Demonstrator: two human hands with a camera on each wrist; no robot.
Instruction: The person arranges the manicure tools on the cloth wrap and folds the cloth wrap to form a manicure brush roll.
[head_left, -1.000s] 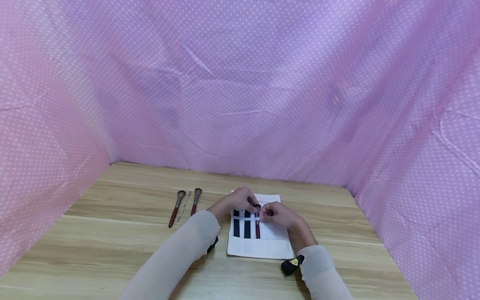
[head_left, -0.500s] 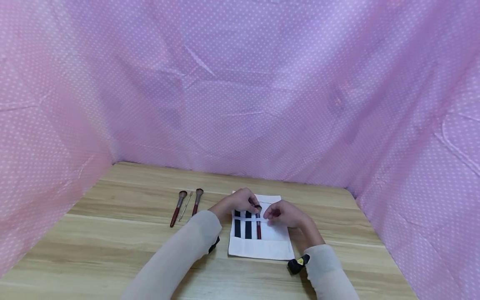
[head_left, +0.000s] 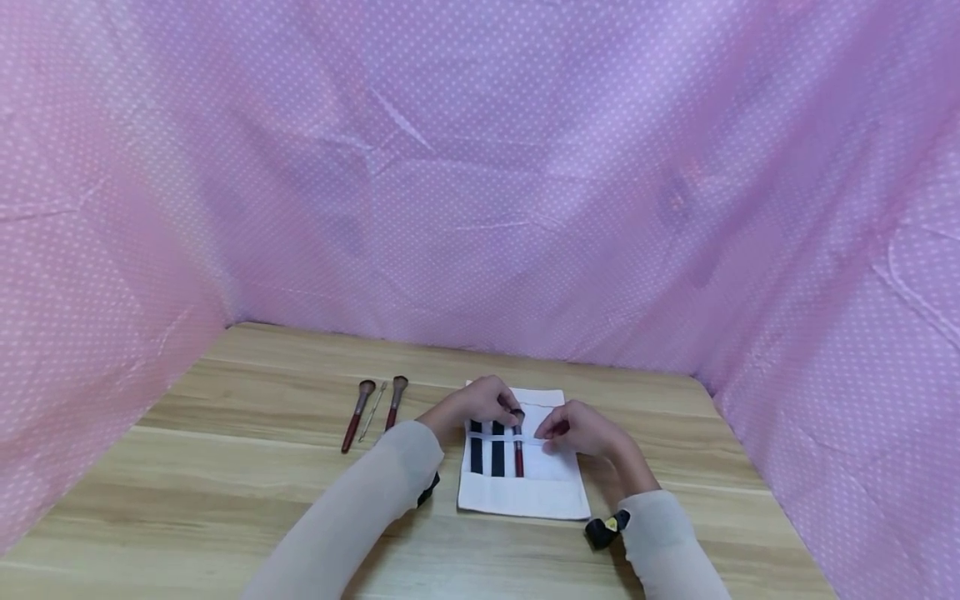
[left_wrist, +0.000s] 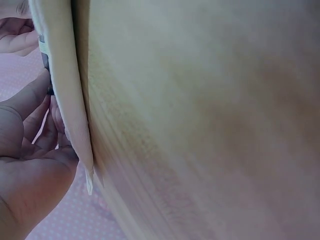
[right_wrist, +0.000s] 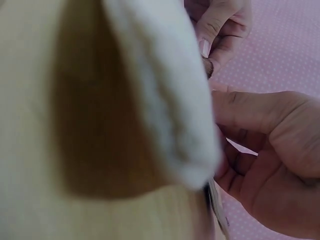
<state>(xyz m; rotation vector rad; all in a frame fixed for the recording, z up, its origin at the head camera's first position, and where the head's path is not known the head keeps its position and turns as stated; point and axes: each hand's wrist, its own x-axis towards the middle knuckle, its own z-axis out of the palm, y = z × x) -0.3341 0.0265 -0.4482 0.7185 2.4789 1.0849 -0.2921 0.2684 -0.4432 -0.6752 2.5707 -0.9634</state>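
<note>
Behind and at both sides, pink cloth (head_left: 480, 183) with pale dots, wrinkled, hung down to the edges of a wood-grained desk (head_left: 187, 500). On the desk, right of the middle, a white fabric case (head_left: 517, 498) laid open, with a pocket along its near edge. Probably light and limp, apt to ruck if tugged; best pinned flat by a border.

Over the case, left hand (head_left: 486, 400) with thumb and fingers pinching the head end of a brush; opposite, right hand (head_left: 583, 431) with fingertips drawn close together and, as far as can be made out, nipping the band.

Left of the case, straight on the desk and well apart from it, a first loose brush (head_left: 351, 431) and a second loose brush (head_left: 393, 407). Inside the case, beneath the band, the red-handled brush (head_left: 519, 461), lower end at the pocket. Likely light, stiff and smooth in the handle, soft and easily splayed in the bristles; best held at the ferrule. Just left of it, two black strips (head_left: 476, 457). Between the loose brushes, a slim metal tool (head_left: 372, 412), likely slippery. Thinnest of all, the white band (head_left: 486, 437), probably stretchy; best lifted by an edge.
</note>
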